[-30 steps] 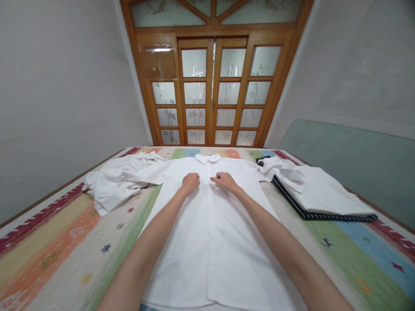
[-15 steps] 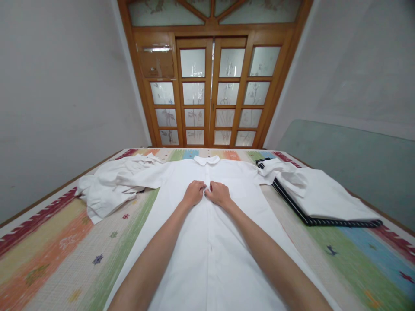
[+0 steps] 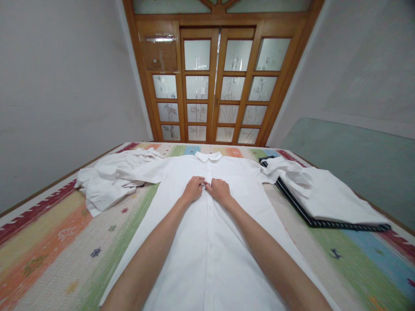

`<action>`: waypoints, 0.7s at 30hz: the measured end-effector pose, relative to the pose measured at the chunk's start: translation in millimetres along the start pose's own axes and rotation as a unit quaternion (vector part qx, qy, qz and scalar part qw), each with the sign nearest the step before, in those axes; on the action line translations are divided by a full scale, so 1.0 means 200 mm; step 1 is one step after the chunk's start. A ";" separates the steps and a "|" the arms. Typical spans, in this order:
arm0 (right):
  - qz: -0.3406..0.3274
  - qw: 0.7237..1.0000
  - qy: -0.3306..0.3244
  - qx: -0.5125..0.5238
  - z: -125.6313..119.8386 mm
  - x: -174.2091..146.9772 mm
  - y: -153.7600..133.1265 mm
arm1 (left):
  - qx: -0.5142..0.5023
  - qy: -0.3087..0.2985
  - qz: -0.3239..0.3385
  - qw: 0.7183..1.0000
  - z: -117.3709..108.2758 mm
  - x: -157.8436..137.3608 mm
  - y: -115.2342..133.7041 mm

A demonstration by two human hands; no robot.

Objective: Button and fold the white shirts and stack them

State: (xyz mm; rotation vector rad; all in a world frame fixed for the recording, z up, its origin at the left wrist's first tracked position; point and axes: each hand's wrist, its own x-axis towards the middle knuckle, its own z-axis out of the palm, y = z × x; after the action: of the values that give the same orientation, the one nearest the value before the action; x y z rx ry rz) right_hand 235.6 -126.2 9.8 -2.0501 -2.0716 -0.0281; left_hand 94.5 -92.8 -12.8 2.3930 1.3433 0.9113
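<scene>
A white collared shirt (image 3: pixel 194 263) lies spread front up, its collar (image 3: pixel 208 156) at the far end and its button strip running down the middle. My left hand (image 3: pixel 193 189) is closed on the upper part of that strip, fingers bent and pinched near the centre line. Just across from it, my right hand (image 3: pixel 219 191) is closed too, thumb and fingertips pinching the strip's other side. The fingertips of both hands almost meet. Any button between them is too small and hidden to make out.
A crumpled pile of white clothing (image 3: pixel 110 177) lies at the left, by the shirt's sleeve. Folded white garments (image 3: pixel 337 194) rest on a black striped cloth (image 3: pixel 292 203) at the right. Beneath is a colourful striped cloth (image 3: pixel 106 255). Wooden glazed doors (image 3: pixel 214 86) stand behind.
The view has tilted slightly. Both hands stay at the same spot on the button strip, with only small movements of the fingers.
</scene>
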 end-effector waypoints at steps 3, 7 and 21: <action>-0.008 1.000 0.003 0.015 0.00 0.01 0.03 | 0.004 -0.006 0.011 1.000 0.00 0.00 -0.01; -0.034 0.998 0.017 0.058 -0.01 0.02 0.08 | 0.011 -0.015 0.023 1.000 0.01 0.01 -0.01; -0.067 0.942 0.074 0.320 0.06 0.06 0.17 | 0.034 -0.038 0.065 0.997 -0.01 0.00 0.03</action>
State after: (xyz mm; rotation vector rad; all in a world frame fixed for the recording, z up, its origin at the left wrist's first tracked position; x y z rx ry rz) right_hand 268.2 -111.5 -4.2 -1.4641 -1.8037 0.4036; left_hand 98.0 -96.6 -9.0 2.5651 1.2224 0.8098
